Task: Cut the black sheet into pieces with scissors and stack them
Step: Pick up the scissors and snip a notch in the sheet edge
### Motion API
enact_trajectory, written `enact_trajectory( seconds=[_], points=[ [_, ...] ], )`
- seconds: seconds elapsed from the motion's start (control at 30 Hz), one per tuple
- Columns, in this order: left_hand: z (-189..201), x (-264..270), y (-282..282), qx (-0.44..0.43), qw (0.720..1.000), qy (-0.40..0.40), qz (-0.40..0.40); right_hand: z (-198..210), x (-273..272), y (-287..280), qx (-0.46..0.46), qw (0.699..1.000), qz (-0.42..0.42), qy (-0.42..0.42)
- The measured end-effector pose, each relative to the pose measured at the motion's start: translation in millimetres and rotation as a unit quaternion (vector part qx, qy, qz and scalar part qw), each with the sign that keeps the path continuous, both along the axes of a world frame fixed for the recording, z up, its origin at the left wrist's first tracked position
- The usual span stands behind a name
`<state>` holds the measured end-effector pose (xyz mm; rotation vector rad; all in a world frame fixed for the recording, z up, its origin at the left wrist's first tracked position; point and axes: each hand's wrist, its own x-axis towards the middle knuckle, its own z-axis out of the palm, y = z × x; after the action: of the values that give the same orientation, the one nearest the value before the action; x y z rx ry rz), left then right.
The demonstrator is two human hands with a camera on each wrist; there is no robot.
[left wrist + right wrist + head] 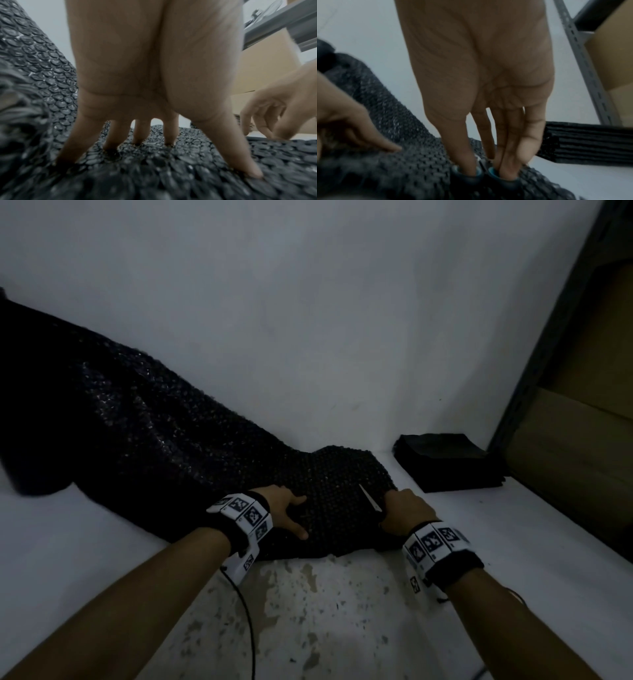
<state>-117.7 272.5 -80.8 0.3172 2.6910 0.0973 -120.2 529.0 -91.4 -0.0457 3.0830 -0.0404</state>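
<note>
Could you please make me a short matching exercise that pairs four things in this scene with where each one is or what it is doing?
Things:
1. left hand
2. right hand
3. stack of cut black pieces
4. cardboard box

States:
A. lies on the white surface to the right of the black sheet
B. presses spread fingers flat on the sheet
C. sits in the metal shelf at the far right
D. has its fingers through the handles of the scissors

Pairs: 1-B, 2-D, 3-A, 4-C
</note>
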Motion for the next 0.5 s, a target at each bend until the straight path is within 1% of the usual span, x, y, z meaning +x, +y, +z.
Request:
enact_trajectory(
  seconds=[0.1, 0.17, 0.23, 0.33, 0.43, 0.5],
  points=[
    [-1.7, 8.7, 2.1, 0.029, 0.999, 0.029, -0.001, -2.9, 3.2, -1.5, 0.032, 0.999, -0.013, 0.029],
    [-4.9, 15.7, 4.9, 0.059, 0.996, 0.057, -0.018, -4.0, 3.1, -1.7, 0.039, 0.998, -0.017, 0.043],
    [-9.4, 23.4, 7.6, 0.082, 0.995, 0.049, -0.037, -2.7, 3.9, -2.4, 0.039, 0.998, -0.021, 0.045],
    [-13.1, 31.4, 13.0, 0.076, 0.996, 0.013, -0.039, -0.5, 1.9, 0.0, -0.025, 0.999, -0.037, 0.023],
    [-11.4, 29.1, 18.2, 0.063, 0.997, 0.017, -0.032, 2.8, -2.9, 11.1, -0.110, 0.993, -0.034, -0.026],
    [-8.9, 27.2, 21.8, 0.056, 0.998, 0.014, -0.028, 10.1, -1.7, 19.1, -0.172, 0.983, -0.035, -0.046]
  ],
)
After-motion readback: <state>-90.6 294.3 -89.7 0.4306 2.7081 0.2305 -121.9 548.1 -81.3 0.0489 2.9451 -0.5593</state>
